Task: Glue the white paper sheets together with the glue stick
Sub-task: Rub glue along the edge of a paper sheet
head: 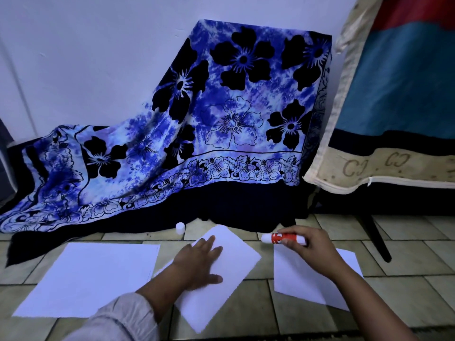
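Head view: left grip (pixel 199 260) lies flat, fingers straight, on the middle sheet (pixel 236 262), likely pinning it for gluing. Right grip (pixel 312 249) curls round the uncapped glue stick (pixel 283 238), just right of that sheet, tip toward it. Cap (pixel 180 227) stands just beyond it; left sheet (pixel 91 276) and right sheet (pixel 290 274) flank it.

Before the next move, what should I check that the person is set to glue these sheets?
1. Glue stick gripped in right hand: ok.
2. Cap off, standing on the tiled floor: ok.
3. Middle sheet pressed flat by left hand: ok.
4. Stick's tip on paper: not ok, it points left and touches no sheet.
5. Left sheet and right sheet lying flat nearby: ok.
6. Glue already on any sheet: cannot tell.
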